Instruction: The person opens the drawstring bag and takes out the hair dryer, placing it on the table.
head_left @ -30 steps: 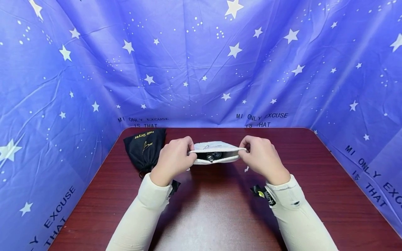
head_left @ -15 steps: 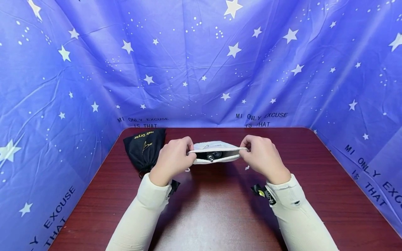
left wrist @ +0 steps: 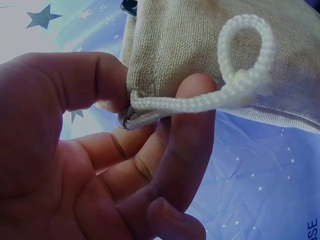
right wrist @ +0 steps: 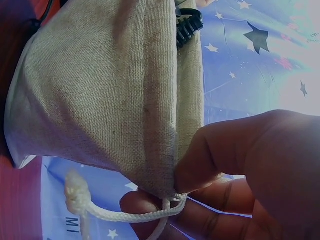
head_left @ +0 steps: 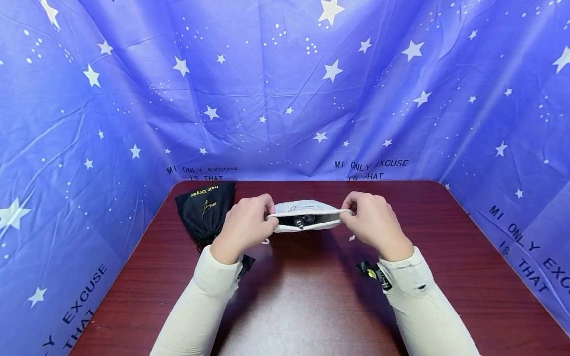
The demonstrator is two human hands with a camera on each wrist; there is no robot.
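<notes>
While bag (head_left: pixel 307 210) gapes, pouch (head_left: pixel 205 210) apparently reads "Hair Dryer".

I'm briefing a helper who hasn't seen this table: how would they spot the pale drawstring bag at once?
On the red-brown table, towards its far edge, look between the left hand and the right hand. They pinch the pale bag at both ends of its mouth. Unlike the black pouch to its left, its mouth gapes open, showing a black item inside.
</notes>
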